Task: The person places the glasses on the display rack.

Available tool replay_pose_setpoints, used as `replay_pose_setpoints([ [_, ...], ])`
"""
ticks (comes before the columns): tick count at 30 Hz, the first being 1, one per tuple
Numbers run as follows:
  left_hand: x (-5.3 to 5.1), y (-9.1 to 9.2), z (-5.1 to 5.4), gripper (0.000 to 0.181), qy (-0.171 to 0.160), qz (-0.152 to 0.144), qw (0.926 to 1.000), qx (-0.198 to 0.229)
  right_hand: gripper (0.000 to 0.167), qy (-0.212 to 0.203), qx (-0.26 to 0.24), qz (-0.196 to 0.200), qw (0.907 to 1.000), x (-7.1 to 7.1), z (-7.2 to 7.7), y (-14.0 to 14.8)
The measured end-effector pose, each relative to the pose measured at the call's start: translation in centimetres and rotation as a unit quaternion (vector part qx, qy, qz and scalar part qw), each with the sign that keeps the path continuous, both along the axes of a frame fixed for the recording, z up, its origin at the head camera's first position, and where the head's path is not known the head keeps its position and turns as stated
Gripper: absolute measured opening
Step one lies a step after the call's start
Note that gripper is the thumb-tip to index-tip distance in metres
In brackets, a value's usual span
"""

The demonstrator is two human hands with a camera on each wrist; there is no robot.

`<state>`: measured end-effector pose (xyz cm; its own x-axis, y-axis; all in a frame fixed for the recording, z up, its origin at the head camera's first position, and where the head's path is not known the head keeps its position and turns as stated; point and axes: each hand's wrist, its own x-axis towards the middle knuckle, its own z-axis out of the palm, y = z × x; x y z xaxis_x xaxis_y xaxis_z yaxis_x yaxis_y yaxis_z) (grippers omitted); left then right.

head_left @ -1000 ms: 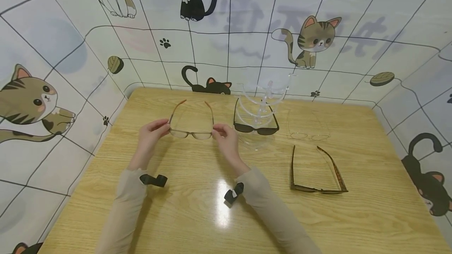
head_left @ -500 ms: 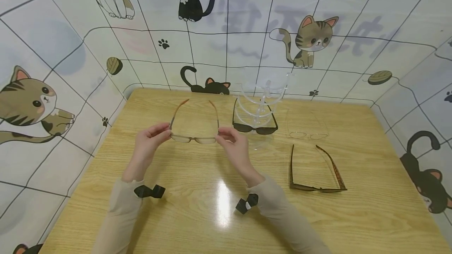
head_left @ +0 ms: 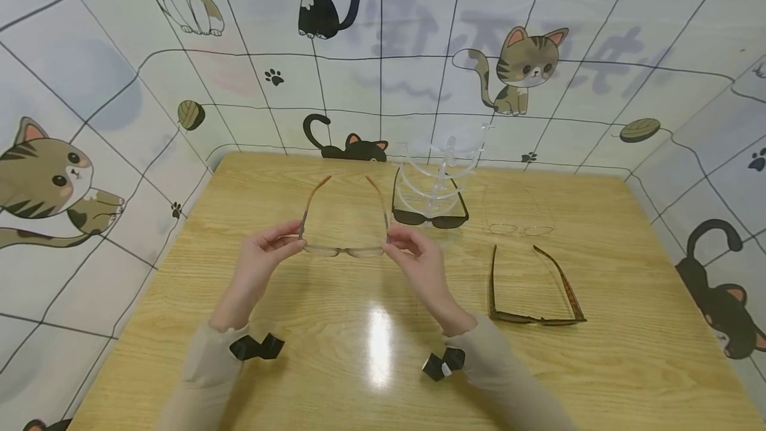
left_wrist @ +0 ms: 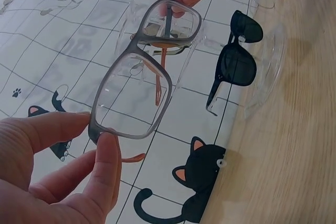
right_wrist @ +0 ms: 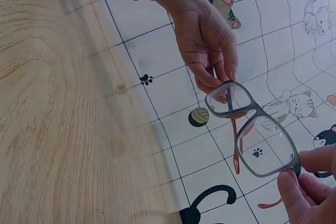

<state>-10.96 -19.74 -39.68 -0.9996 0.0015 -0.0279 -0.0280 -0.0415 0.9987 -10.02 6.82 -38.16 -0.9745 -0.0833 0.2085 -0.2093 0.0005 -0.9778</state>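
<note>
Gripping a pair of gray glasses (head_left: 342, 251) by the two ends of the front frame, the person had both hands on them at once. The left hand (head_left: 263, 259) pinched one corner between thumb and fingers, and the right hand (head_left: 422, 263) pinched the opposite corner the same way; neither hand was spread wide. The glasses were held up above the table (head_left: 634, 371), left of its middle, with their lenses toward the person and their arms unfolded toward the wall (head_left: 353, 78). The arms ended in orange-brown tips.

Just to the right of the right hand was a clear stand (head_left: 443, 185) with several curved tiers. Dark sunglasses (head_left: 429, 221) were at its lower part, though their exact contact with it could not be told. Farther right lay thin wire glasses (head_left: 519, 229), their rims faint against the wood. Nearer the person, on the same side, brown glasses (head_left: 532, 319) rested with their arms open toward the wall. Cartoon cats covered the wall. Each beige sleeve (head_left: 206, 364) had a small black device (head_left: 257, 347) at the wrist.
</note>
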Motion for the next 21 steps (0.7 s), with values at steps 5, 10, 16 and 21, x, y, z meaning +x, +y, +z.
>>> replay_pose_setpoints([
  [5, 0.6, 0.7, 0.2, 0.043, -0.007, -0.010, 0.9999, -0.008, 0.022, -0.002, 0.005, 0.001, 1.0000, 0.8, -0.1, 0.9],
  [10, 1.1, 1.5, 0.4, 0.043, -0.004, -0.016, 0.9998, -0.009, 0.023, 0.005, -0.004, -0.005, 1.0000, 1.3, -1.3, 1.8],
  [16, 1.3, 2.7, 0.4, 0.043, 0.008, -0.033, 0.9994, -0.002, 0.025, 0.013, -0.003, -0.018, 0.9998, 1.9, -2.8, 3.2],
  [21, 1.2, 3.8, 0.1, 0.043, 0.001, -0.042, 0.9991, 0.001, 0.025, 0.041, -0.020, -0.024, 0.9987, 2.6, -3.0, 4.3],
])
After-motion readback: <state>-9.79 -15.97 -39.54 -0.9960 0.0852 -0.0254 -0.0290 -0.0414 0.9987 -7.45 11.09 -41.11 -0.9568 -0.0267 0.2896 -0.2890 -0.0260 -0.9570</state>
